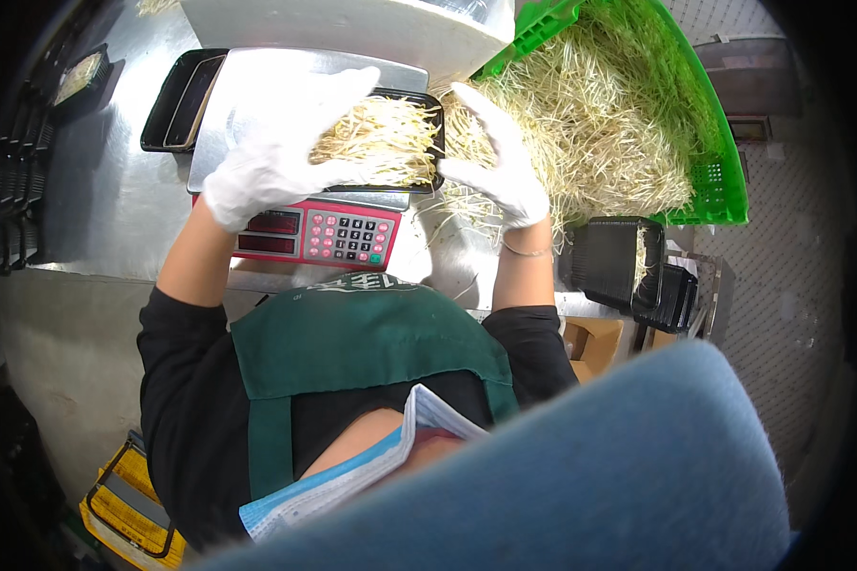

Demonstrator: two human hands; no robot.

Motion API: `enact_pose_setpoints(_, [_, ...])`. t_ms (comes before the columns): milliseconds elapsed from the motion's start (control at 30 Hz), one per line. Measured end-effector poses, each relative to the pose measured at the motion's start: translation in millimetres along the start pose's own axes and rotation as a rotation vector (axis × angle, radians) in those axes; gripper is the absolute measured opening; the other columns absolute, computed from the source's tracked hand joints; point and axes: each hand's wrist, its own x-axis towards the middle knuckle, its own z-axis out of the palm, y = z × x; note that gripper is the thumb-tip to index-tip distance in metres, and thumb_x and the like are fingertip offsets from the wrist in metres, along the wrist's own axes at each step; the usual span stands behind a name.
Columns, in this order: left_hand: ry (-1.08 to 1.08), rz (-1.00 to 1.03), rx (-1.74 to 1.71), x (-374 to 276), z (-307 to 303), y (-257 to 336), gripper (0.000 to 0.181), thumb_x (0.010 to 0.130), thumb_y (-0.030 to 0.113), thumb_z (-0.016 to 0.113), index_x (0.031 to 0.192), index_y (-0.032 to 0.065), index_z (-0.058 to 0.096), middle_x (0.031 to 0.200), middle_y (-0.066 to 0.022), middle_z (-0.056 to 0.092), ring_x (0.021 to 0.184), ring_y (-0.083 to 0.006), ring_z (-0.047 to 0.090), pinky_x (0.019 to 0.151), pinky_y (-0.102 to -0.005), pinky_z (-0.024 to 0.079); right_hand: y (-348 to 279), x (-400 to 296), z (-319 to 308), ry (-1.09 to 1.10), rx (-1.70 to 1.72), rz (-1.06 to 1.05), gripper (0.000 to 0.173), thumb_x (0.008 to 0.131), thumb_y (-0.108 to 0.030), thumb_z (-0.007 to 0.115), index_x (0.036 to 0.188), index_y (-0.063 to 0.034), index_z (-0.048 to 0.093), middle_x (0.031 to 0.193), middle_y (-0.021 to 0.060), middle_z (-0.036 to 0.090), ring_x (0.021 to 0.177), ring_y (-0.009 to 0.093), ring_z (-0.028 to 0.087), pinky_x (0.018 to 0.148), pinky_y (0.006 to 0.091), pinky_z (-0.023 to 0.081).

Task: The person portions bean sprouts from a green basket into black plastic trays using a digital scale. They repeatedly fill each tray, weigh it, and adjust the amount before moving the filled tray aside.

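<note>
A black plastic tray point(438, 143) filled with pale bean sprouts point(382, 139) rests on the steel platform point(211, 153) of a red digital scale point(393, 243). My left hand point(278, 146), in a white glove, spreads over the tray's left end, thumb over the near side of the sprouts and fingers towards the far rim. Glare washes out much of this glove. White-gloved too, my right hand point(503, 160) is just right of the tray, fingers apart, its thumb near the tray's right rim. Loose sprouts lie beneath it.
A green plastic crate point(721, 164) spills a large sprout heap point(585, 128) at the right. Stacked black trays point(614, 260) stand at the right front, others point(14, 171) at far left. An empty black tray point(164, 107) adjoins the scale. A white foam box point(350, 36) stands behind.
</note>
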Motion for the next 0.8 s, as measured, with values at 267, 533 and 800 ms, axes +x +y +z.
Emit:
enact_pose_setpoints(267, [0.331, -0.037, -0.128, -0.2, 38.2, 5.4, 0.049, 0.088, 0.021, 0.061, 0.13, 0.0004, 0.049, 0.12, -0.0171, 0.057, 0.111, -0.0297, 0.054, 0.098, -0.0402, 0.039, 13.9, -17.2, 55.6, 0.243, -0.025, -0.132, 0.1, 0.067, -0.045, 0.079, 0.143, -0.0004, 0.032, 0.145, 0.0194, 0.037, 0.133, 0.033, 0.035, 0.111, 0.0434, 0.026])
enact_pose_setpoints(533, [0.041, -0.243, -0.066, -10.2, 67.6, -2.6, 0.048, 0.093, 0.028, 0.049, 0.138, 0.0126, 0.044, 0.13, -0.0129, 0.052, 0.118, -0.03, 0.049, 0.103, -0.0438, 0.032, -23.9, 32.2, 88.1, -0.178, -0.444, -0.047, 0.083, 0.066, -0.049, 0.074, 0.125, 0.0016, 0.044, 0.097, 0.0224, 0.063, 0.086, 0.038, 0.062, 0.08, 0.0417, 0.051])
enact_pose_setpoints(800, [0.05, -0.122, 0.037, -12.3, 55.4, -12.7, 0.059, 0.084, 0.026, 0.058, 0.137, 0.0041, 0.044, 0.123, -0.0132, 0.055, 0.102, -0.0312, 0.051, 0.093, -0.0445, 0.037, -28.2, 87.3, 28.7, -0.293, -0.461, -0.177, 0.074, 0.073, -0.055, 0.07, 0.114, 0.0041, 0.054, 0.097, 0.0214, 0.065, 0.092, 0.036, 0.064, 0.08, 0.0414, 0.051])
